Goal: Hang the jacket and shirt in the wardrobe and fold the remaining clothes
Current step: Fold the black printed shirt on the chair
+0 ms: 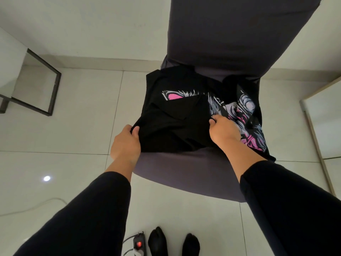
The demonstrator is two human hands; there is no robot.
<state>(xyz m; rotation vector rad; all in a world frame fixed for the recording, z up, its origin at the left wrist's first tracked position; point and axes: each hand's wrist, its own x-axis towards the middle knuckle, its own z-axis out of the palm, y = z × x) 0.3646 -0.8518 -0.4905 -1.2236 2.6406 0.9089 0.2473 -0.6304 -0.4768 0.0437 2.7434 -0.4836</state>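
Left hand (127, 139) is gripping the black T-shirt (177, 126) hem at nine o'clock, right hand (224, 131) pinching fabric at three.

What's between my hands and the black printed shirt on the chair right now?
Nothing visible. The left hand already grips the black printed shirt at its left edge, and the right hand pinches its fabric near the middle, on the chair seat.
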